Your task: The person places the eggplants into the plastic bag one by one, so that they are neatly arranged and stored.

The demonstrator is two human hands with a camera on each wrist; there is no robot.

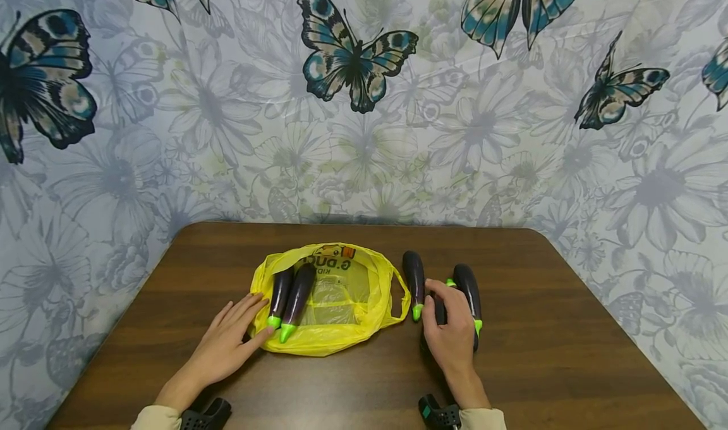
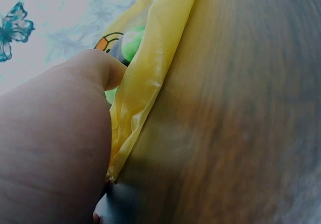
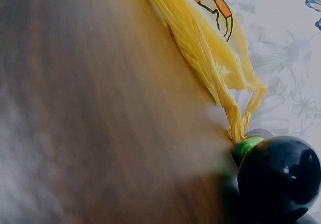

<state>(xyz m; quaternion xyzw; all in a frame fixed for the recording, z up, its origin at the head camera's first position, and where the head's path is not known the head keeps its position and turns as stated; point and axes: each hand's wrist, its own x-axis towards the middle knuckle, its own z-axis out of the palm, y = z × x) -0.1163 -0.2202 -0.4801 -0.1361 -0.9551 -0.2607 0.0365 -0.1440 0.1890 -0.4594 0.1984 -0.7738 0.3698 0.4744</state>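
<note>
A yellow plastic bag (image 1: 341,341) lies with its mouth spread wide, two eggplants (image 1: 298,300) side by side at its left, green stem ends toward me. My left hand (image 1: 224,344) rests at the bag's left rim with fingers extended; its thumb (image 2: 103,66) reaches over the rim beside the green ends. Right of the bag, my right hand (image 1: 452,329) grips a dark eggplant (image 3: 281,179), mostly hidden under the fingers, its rounded end toward the wrist camera. One eggplant (image 1: 413,278) lies left of that hand, another eggplant (image 1: 467,288) right of it.
Everything lies on a brown wooden table (image 1: 546,354) with rounded far corners. Behind it hangs a pale floral cloth (image 1: 364,158) with butterflies. The bag's loop handle (image 1: 405,300) extends right, close to the nearest loose eggplant.
</note>
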